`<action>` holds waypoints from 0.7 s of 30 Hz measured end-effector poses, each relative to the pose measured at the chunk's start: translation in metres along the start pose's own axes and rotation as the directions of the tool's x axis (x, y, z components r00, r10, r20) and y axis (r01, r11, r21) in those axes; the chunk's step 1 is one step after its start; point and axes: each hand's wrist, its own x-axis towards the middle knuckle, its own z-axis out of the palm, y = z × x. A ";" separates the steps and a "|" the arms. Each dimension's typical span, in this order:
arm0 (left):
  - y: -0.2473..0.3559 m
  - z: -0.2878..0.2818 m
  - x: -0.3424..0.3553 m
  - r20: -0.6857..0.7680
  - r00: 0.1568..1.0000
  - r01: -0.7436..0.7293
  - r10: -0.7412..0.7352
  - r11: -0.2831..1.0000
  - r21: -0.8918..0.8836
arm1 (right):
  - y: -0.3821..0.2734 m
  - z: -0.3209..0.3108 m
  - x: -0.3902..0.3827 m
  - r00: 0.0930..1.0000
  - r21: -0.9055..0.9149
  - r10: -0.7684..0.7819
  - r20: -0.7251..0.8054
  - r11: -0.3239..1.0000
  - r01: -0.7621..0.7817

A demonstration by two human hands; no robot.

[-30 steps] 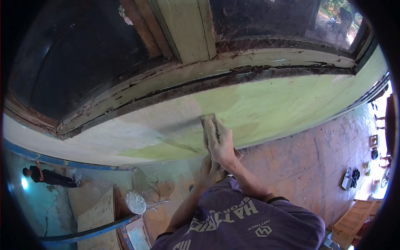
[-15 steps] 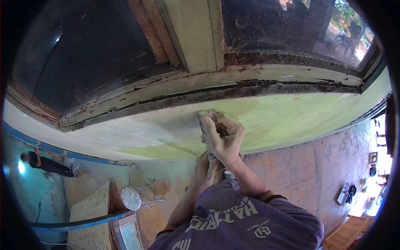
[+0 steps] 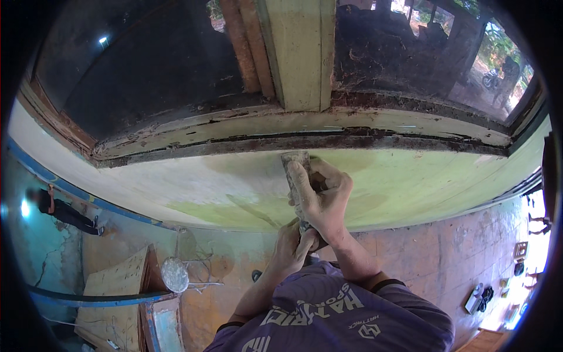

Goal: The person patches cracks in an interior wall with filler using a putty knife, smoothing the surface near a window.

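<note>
Both my hands grip a long, narrow, dusty grey-brown block (image 3: 295, 158), whose exact kind I cannot make out. My right hand (image 3: 329, 202) is closed round its upper part, thumb lying along the front and fingers curled at the right side. Lower down, my left hand (image 3: 288, 249) is closed round the bottom end, close to my chest. The block's top end lies against a wall panel (image 3: 375, 176), just under a window sill. This panel is chalky white on the left and yellow-green on the right, with a darker streak left of the block.
Above the panel runs a cracked, dirty wooden sill (image 3: 234, 132) below dark window panes (image 3: 158, 64). At the lower left stand a round whitish-topped object (image 3: 175, 274) and a wooden board (image 3: 114, 281). Another person (image 3: 61, 211) is at the far left. Items lie on the tiled floor (image 3: 404, 258) at right.
The view has shifted slightly, so the window and sill sit a little to the right. My hands hold the block in nearly the same place on the panel.
</note>
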 end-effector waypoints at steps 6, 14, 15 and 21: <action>-0.049 -0.002 -0.031 0.028 0.975 0.223 -0.222 0.974 -0.048 | 0.061 -0.006 -0.025 0.998 -0.060 -0.039 -0.047 0.998 0.036; 0.012 -0.045 0.003 0.012 0.990 0.140 -0.140 0.990 0.013 | 0.002 0.043 0.002 0.984 -0.003 -0.096 -0.147 0.995 0.097; 0.019 -0.053 0.008 0.034 0.989 0.146 -0.146 0.989 0.019 | -0.004 0.051 0.004 0.979 0.036 -0.086 -0.183 0.995 0.094; -0.058 -0.055 -0.044 0.056 0.973 0.225 -0.226 0.974 0.030 | 0.100 0.041 -0.039 0.976 -0.150 -0.130 -0.176 0.983 0.104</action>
